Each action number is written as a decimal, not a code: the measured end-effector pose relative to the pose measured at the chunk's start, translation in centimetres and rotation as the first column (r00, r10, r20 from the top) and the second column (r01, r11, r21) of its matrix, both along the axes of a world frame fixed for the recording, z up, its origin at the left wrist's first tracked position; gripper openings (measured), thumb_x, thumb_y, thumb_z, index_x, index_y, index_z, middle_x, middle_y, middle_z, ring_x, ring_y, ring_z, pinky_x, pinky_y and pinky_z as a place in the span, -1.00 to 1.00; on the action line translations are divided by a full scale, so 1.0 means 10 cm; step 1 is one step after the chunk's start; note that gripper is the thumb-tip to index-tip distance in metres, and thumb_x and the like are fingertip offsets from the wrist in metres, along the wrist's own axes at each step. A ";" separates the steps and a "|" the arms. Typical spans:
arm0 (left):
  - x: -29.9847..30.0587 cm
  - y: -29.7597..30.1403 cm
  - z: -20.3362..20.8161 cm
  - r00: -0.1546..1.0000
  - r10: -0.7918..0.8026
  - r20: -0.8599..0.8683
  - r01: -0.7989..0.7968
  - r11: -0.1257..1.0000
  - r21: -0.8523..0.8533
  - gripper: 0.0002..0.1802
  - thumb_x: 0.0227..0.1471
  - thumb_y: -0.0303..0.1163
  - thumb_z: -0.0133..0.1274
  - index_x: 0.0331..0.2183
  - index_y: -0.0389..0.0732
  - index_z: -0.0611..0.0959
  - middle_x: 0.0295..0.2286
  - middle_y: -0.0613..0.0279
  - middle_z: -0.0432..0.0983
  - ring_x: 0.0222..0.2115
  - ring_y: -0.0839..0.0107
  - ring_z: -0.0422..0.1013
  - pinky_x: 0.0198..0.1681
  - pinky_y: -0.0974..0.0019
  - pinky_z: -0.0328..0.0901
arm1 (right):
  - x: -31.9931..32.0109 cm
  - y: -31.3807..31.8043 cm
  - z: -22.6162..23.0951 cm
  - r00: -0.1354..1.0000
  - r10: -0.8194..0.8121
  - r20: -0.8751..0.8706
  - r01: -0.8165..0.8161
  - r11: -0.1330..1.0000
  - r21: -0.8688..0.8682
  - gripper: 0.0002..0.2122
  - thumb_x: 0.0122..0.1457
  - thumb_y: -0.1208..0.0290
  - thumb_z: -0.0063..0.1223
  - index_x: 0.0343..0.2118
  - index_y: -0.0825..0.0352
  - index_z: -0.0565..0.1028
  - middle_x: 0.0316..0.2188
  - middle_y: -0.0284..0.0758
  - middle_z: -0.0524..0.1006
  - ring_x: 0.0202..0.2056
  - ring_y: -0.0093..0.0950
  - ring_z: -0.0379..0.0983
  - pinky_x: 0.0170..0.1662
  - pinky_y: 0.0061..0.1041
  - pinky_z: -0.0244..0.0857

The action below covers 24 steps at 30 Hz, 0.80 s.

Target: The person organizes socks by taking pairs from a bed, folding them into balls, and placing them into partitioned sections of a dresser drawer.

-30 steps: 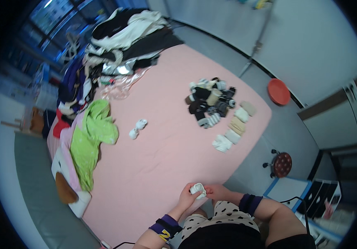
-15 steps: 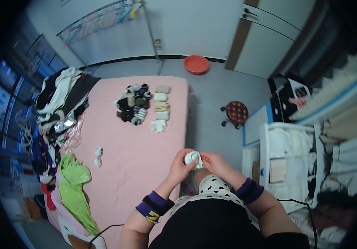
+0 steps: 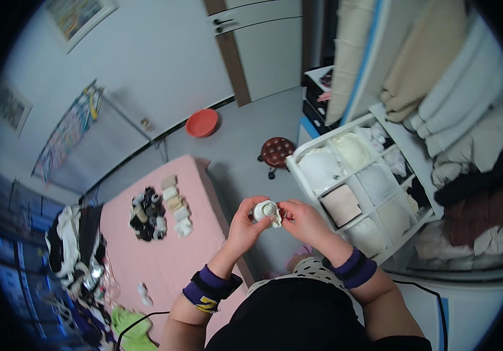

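I had left hand cupping the rolled white cloth | right hand pinching its edge | step: rolling, I judged | next seemingly called for tucking

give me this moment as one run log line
left grip: closed around rolled white cloth | right grip: fingertips at cloth's right edge | left side: pink bed | right side: open compartmented drawer

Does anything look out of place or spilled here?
Nothing looks spilled. The clothes at the left of the bed lie in a loose heap, untidy against the neat row of folded items. The white roll between your left hand and right hand has a loose edge.
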State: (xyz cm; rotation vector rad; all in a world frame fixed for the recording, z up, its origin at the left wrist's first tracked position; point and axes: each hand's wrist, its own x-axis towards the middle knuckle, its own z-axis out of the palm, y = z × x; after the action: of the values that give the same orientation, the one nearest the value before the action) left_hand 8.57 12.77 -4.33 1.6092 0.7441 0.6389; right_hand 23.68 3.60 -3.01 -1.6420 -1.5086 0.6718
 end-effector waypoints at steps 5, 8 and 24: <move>0.70 -0.10 0.15 0.985 -0.171 0.026 0.172 0.982 -0.077 -0.61 -0.15 -0.53 0.09 -0.19 -0.22 0.41 -0.31 0.31 0.34 -0.31 0.55 0.32 -0.27 0.49 0.26 | 0.53 -0.33 0.08 0.986 -0.126 -0.108 0.127 0.992 0.005 -0.80 -0.12 0.53 -0.04 -0.34 0.33 0.43 -0.50 -0.24 0.43 -0.51 -0.35 0.41 -0.45 -0.41 0.28; 1.04 -0.17 0.22 0.964 -0.267 0.005 0.267 0.960 -0.080 -0.61 -0.15 -0.54 0.09 -0.18 -0.22 0.41 -0.32 0.31 0.36 -0.31 0.56 0.32 -0.27 0.50 0.26 | 0.77 -0.53 0.12 0.976 -0.193 -0.104 0.193 0.981 -0.009 -0.78 -0.11 0.52 -0.02 -0.32 0.33 0.41 -0.49 -0.24 0.42 -0.49 -0.35 0.42 -0.43 -0.42 0.29; 2.53 -0.67 0.14 0.804 -0.595 0.024 0.593 0.796 -0.122 -0.63 -0.12 -0.57 0.05 -0.18 -0.25 0.40 -0.28 0.27 0.38 -0.25 0.53 0.30 -0.17 0.46 0.21 | 1.72 -1.29 -0.04 0.882 -0.467 -0.069 0.468 0.884 0.002 -0.56 -0.16 0.26 0.15 -0.19 0.31 0.34 -0.34 -0.27 0.38 -0.36 -0.36 0.39 -0.32 -0.45 0.29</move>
State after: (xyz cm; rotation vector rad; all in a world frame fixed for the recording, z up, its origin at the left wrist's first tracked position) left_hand 33.86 6.07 -2.96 1.6152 0.2418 0.1134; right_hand 40.90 -9.29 -3.46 -1.8577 -1.0045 0.4355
